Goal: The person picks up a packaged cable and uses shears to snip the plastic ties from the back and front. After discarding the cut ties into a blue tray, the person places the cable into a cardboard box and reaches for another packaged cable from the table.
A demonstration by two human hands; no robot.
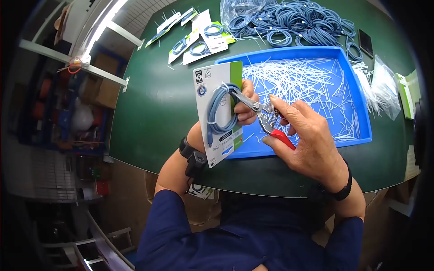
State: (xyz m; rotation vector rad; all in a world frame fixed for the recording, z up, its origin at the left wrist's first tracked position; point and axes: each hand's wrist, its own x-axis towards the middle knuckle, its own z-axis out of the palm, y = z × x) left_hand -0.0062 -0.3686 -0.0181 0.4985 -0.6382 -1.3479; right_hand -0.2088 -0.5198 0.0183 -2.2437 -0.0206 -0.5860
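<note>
Close to the body, wears dark blue sleeves (pixel 167 217), a black band (pixel 344 186) on the right wrist and a black device (pixel 196 163) on the left. Above the near edge of the green table (pixel 144 113), holds a white-and-green card (pixel 204 97) up on a tilt, with left hand (pixel 247 108) fingers clenched on its right edge, partly behind it. Has on that card a coiled blue cable (pixel 214 108), bound with white ties (pixel 211 122). Grasps a red-handled cutter (pixel 264 121) in the right hand (pixel 312 133), with fingers wrapped about the grips, and points its metal tips at the coil's right side, near the upper tie; cannot tell whether the blades touch it. Faces a blue tray (pixel 357 99) just beyond, strewn with white strips (pixel 294 77). Has a clear plastic bag (pixel 387 86) to the tray's right, near a green-and-white box (pixel 407 97). Farther off, has carded cables (pixel 199 48) scattered leftward, a big heap of blue coils (pixel 294 18) behind the tray, and a dark phone (pixel 365 44) right of that heap.
</note>
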